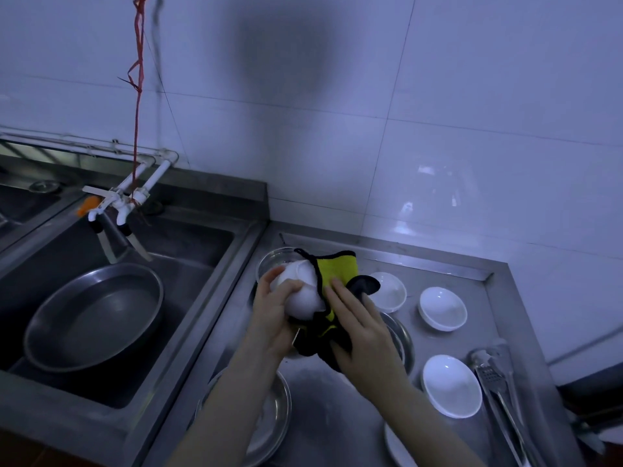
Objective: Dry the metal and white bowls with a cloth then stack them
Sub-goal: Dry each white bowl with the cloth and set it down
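Head view: left hand [274, 310] grips a glossy white bowl [301, 291], tilted, above the tabletop [337, 392]. Right hand [362, 332] fingers press a yellow-black cloth [333, 274] against it. Sink [188, 244] holds a metal pan [94, 315], apparently empty.

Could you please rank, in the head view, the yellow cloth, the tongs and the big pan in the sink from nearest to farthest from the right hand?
From the right hand:
1. Yellow cloth: under its fingers, pressed against the held white bowl.
2. Tongs: to its right, at the counter's edge.
3. Big pan: far left, in the sink.
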### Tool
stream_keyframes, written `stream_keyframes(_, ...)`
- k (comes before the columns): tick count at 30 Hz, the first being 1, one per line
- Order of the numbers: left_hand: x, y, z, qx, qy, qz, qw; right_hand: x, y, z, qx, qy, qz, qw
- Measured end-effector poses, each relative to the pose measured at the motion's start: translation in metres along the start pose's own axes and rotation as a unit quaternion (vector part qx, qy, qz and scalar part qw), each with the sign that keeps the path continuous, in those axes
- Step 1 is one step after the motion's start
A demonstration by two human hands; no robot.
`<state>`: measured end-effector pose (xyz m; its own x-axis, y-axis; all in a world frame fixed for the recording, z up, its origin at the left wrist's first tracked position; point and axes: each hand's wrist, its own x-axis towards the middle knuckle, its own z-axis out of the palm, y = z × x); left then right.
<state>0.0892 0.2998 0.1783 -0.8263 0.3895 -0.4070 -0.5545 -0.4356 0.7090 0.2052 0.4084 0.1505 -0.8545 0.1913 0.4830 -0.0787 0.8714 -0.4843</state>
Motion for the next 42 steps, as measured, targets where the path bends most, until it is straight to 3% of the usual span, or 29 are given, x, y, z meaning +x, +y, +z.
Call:
stream_keyframes(4,-0.004,0.011,-0.006,0.008,-0.037,0.014,0.999,0.009,0.007,-0.011,0.078,-0.027,0.098,0.992)
stream_keyframes(11,0.000,0.010,-0.010,0.024,-0.055,0.008,0.998,0.002,-0.017,0.008,0.005,-0.050,-0.087,0.995)
stream_keyframes(13,-0.001,0.013,-0.011,0.008,-0.059,0.012,0.998,0.010,-0.012,0.003,0.060,-0.037,-0.042,0.997)
stream_keyframes(16,-0.004,0.021,-0.011,-0.063,-0.072,0.011,0.995,0.014,-0.007,-0.005,0.179,0.011,0.111,0.977)
stream_keyframes(24,-0.007,0.026,-0.009,0.003,-0.076,0.009,0.997,-0.007,-0.035,0.010,0.120,0.028,0.034,0.992)
stream_keyframes(29,-0.011,0.027,-0.019,0.119,-0.138,0.029,0.983,0.018,-0.015,-0.011,0.305,0.010,0.203,0.930)
stream_keyframes(33,-0.011,0.026,-0.022,0.171,-0.190,0.017,0.967,0.034,0.005,-0.033,0.271,-0.077,0.202,0.938)
stream_keyframes(36,-0.009,0.025,-0.017,0.123,-0.177,0.007,0.976,0.043,-0.003,-0.040,0.188,-0.126,0.137,0.964)
stream_keyframes(42,-0.012,0.021,-0.014,0.047,-0.143,-0.004,0.989,0.018,-0.030,-0.022,0.053,-0.115,0.029,0.992)
